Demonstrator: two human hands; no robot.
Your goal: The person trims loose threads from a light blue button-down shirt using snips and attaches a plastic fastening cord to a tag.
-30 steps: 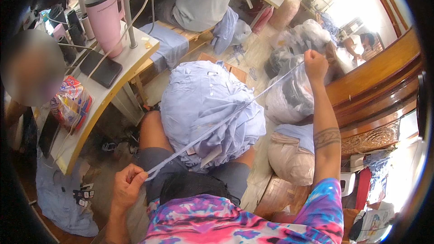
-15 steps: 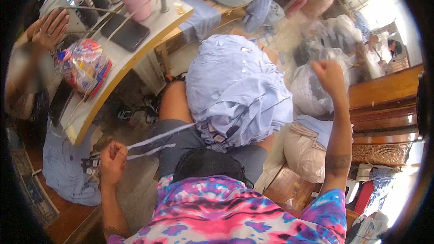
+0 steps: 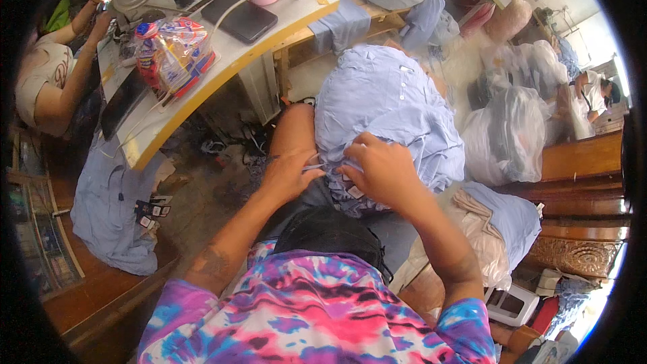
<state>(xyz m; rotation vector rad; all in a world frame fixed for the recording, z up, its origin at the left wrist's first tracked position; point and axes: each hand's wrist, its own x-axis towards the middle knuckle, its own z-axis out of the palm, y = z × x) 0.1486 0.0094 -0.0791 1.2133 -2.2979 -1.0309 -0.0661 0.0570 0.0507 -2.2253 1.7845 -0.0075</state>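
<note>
Little free room: a yellow-edged table (image 3: pixel 202 104) crowds in at ten o'clock and clear plastic bags (image 3: pixel 505 138) at two. On the lap sits a bundle of pale blue cloth (image 3: pixel 387 111), wrinkled and rounded. The left hand (image 3: pixel 286 175) and right hand (image 3: pixel 381 168) pinch a thin strip at its near edge.

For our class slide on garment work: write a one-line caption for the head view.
Both hands, left hand and right hand, meet at the gathered neck of a pale blue cloth bundle on the lap.
</note>
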